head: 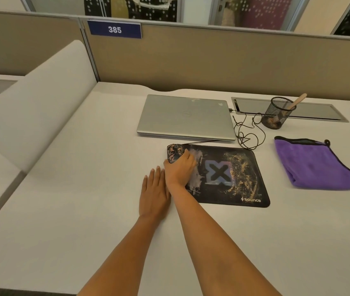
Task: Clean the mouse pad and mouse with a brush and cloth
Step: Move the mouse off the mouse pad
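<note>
A black mouse pad (pixel 234 178) with an X logo and gold speckles lies on the white desk. A dark patterned wired mouse (pixel 174 153) sits at the pad's far left corner. My right hand (pixel 179 169) grips the mouse from behind, fingers curled over it. My left hand (pixel 153 193) rests flat on the desk just left of the pad, fingers straight. A folded purple cloth (pixel 312 165) lies to the right of the pad. A wooden brush handle (pixel 296 101) sticks out of a black mesh cup (pixel 276 114) at the back right.
A shut silver laptop (pixel 185 116) lies behind the pad, with a tangled black cable (pixel 246 133) beside it. A cable tray slot (pixel 319 112) runs along the back right. A beige divider (pixel 212 58) bounds the desk; a white side panel (pixel 35 103) rises at left.
</note>
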{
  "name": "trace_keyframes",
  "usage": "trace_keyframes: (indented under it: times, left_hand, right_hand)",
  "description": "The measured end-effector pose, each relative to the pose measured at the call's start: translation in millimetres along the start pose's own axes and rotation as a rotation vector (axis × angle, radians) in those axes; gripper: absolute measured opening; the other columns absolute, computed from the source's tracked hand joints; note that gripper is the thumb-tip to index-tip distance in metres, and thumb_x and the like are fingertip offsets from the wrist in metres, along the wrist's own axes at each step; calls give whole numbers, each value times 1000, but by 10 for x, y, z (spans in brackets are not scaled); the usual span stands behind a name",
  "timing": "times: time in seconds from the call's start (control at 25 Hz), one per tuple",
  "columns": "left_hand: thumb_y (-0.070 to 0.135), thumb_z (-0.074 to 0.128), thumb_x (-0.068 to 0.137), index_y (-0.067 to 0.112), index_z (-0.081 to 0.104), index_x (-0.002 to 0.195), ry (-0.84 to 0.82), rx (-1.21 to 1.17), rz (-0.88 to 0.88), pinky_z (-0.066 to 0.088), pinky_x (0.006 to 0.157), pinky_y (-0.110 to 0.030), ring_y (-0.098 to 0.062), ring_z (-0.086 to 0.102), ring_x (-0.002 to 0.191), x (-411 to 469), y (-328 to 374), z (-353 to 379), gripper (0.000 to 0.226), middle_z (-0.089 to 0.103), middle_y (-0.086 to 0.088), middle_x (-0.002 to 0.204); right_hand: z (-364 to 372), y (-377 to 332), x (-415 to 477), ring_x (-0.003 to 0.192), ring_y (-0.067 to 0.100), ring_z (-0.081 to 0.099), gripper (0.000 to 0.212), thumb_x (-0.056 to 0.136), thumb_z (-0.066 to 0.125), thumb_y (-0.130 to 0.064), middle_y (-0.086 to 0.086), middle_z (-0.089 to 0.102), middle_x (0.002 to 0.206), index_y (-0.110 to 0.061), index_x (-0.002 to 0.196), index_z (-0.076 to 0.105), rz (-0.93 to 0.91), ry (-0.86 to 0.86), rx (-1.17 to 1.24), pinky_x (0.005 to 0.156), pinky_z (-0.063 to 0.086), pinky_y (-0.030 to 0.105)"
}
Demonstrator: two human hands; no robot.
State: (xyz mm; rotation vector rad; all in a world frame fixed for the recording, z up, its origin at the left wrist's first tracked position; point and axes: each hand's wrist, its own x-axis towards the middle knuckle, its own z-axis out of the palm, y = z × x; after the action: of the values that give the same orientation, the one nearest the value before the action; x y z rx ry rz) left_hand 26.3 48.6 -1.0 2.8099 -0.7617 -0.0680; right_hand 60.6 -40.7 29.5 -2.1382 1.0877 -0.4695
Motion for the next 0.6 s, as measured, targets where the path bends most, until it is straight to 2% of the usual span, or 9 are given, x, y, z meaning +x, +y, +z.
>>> trace_keyframes:
  times: [0.16, 0.32, 0.44, 0.6]
  left_hand:
    - [43, 17, 99, 15, -7, 146, 2, 18, 16, -11, 115, -34, -21, -11, 143, -5, -5, 3, 60, -9, -7, 156]
    - [42, 8, 97, 15, -6, 146, 23, -3, 18, -12, 114, -32, -19, -11, 143, -1, -12, 18, 58, -7, -5, 156]
    - [41, 13, 99, 16, -4, 146, 27, -30, 16, -12, 114, -32, -19, -10, 143, 14, -19, 46, 56, -6, -5, 156]
    - [47, 8, 92, 17, -3, 147, 25, -23, 23, -11, 115, -33, -20, -10, 143, 11, -24, 73, 64, -5, -4, 156]
  right_hand:
    - [32, -13, 9, 140, 26, 28, 75, 85, 64, -36, 11, 34, 149, -7, 145, 27, -5, 0, -1, 114, 32, 36]
    - [32, -46, 81, 134, 25, 35, 74, 85, 65, -35, 11, 39, 144, -6, 143, 31, -37, 6, -19, 110, 34, 33]
    - [57, -85, 122, 133, 24, 35, 73, 84, 65, -35, 11, 40, 142, -6, 142, 32, -34, 12, -22, 109, 35, 32]
    - [107, -138, 142, 131, 24, 36, 74, 82, 68, -34, 11, 41, 141, -6, 141, 32, -13, 8, 1, 108, 36, 32]
